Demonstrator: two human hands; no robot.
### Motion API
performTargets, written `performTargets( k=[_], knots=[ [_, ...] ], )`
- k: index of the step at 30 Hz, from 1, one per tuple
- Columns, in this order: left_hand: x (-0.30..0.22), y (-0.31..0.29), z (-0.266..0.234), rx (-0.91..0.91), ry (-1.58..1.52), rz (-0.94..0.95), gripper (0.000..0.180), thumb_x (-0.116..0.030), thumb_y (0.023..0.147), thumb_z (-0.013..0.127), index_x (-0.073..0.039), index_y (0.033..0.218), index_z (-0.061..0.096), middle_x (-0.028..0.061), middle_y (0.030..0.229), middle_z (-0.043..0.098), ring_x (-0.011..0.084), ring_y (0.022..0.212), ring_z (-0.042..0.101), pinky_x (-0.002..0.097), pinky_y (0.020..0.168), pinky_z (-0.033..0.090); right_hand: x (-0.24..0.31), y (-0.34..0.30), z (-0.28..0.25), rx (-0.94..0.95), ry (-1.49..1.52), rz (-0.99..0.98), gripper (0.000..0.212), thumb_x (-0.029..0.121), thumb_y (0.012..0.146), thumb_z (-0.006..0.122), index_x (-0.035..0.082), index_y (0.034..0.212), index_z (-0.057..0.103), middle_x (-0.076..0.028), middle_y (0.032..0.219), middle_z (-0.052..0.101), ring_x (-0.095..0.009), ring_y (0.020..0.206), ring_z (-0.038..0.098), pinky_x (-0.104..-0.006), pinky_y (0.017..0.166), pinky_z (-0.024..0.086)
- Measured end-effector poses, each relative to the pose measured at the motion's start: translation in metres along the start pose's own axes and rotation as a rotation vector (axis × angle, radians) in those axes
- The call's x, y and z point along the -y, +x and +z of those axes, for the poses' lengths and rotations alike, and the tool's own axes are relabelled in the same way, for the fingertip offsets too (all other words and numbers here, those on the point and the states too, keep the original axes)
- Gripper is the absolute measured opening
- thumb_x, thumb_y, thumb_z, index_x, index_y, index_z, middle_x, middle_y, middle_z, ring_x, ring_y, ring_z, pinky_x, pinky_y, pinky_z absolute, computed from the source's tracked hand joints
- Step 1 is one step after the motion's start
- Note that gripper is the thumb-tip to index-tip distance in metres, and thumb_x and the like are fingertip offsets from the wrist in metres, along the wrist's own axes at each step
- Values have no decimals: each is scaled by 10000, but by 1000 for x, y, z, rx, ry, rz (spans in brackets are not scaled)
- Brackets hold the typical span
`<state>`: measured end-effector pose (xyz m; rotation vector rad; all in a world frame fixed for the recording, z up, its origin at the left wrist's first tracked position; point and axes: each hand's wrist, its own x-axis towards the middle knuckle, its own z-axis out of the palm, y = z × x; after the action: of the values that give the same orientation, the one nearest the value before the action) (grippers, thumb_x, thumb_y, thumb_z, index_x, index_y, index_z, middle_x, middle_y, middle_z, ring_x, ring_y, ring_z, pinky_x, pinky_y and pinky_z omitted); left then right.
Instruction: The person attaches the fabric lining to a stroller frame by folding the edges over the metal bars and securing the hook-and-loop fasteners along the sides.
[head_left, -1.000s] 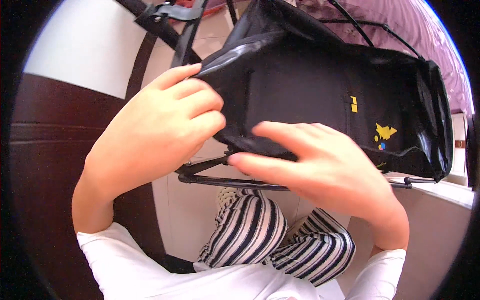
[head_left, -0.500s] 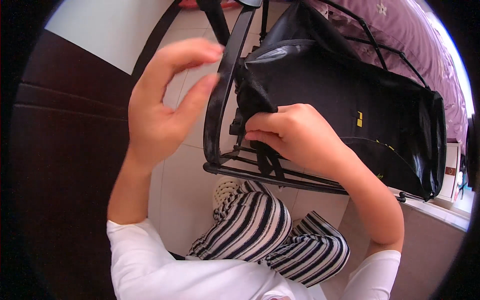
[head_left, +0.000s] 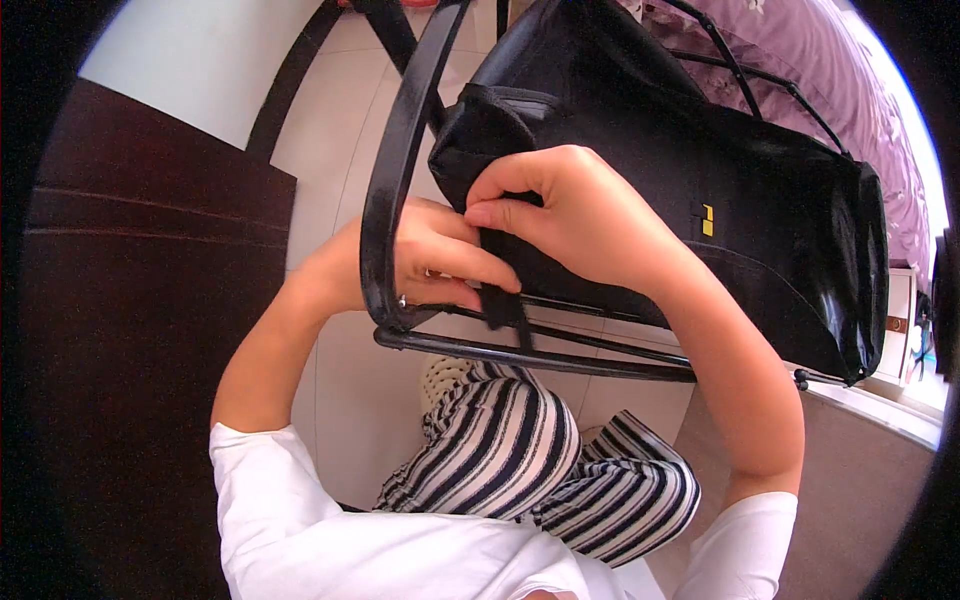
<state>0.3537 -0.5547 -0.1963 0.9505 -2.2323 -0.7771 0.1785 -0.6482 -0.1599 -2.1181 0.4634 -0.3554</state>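
Note:
A black fabric cover (head_left: 620,190) with a small yellow mark stretches over a black tubular metal frame (head_left: 385,200) in front of me. My right hand (head_left: 570,215) pinches the cover's left edge between thumb and fingers. Reaching past the curved bar of the frame, my left hand (head_left: 435,255) has its fingers bent around a black strap (head_left: 500,305) hanging from that edge. Its thumb is mostly hidden, and a ring shows on one finger. The two hands nearly touch at the fabric.
A dark wooden panel (head_left: 150,260) stands on the left. Behind the frame lies purple bedding (head_left: 800,60), with a white cabinet (head_left: 890,325) at the right. Light floor tiles (head_left: 350,400) show below the frame, near my striped trouser legs (head_left: 500,430) and a pale clog (head_left: 440,380).
My left hand has come down and right, from raised with fingers apart to the strap beneath the cover's edge. My right hand keeps its pinch, slightly higher. The frame has shifted left in view.

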Motion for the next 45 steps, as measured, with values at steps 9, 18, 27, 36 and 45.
performTargets(
  k=[9, 18, 27, 36, 45],
  knots=[
    [-11, -28, 13, -337, -373, -407, 165, -2, 715, 661, -13, 872, 612, 51, 804, 626, 111, 709, 600, 253, 654, 488, 5, -6, 1, -24, -40, -37, 108, 119, 760, 617, 27, 807, 649, -161, 733, 628, -307, 695, 621, -348, 641, 496],
    [-28, -47, 23, -550, -621, -520, 209, -130, 930, 487, 57, 994, 557, 110, 883, 611, 191, 786, 649, 276, 681, 541, 32, -21, 5, 148, -289, -109, 313, 85, 658, 687, 79, 966, 636, -184, 964, 527, -340, 906, 534, -377, 732, 446],
    [-57, -42, 26, -735, -638, -697, 170, -51, 908, 483, 42, 1041, 531, 113, 951, 601, 180, 804, 641, 278, 713, 533, 50, -51, 24, -227, -690, -446, 282, 142, 628, 664, 73, 898, 616, -91, 1083, 530, -246, 1004, 524, -401, 863, 393],
    [-66, -36, 51, -1094, -804, -778, 222, -194, 937, 471, 16, 953, 544, 99, 843, 612, 168, 703, 636, 266, 630, 517, 61, -41, 36, 147, -565, -351, 267, 186, 699, 661, 37, 905, 578, -8, 731, 479, -155, 671, 468, -291, 607, 364],
    [-66, -31, 53, -1151, -734, -742, 213, -192, 959, 439, 8, 960, 512, 68, 822, 612, 116, 696, 609, 224, 636, 499, 50, -45, 47, -134, -415, -324, 189, 128, 642, 672, 80, 795, 573, 14, 644, 463, -144, 563, 452, -283, 546, 298]
  ],
)
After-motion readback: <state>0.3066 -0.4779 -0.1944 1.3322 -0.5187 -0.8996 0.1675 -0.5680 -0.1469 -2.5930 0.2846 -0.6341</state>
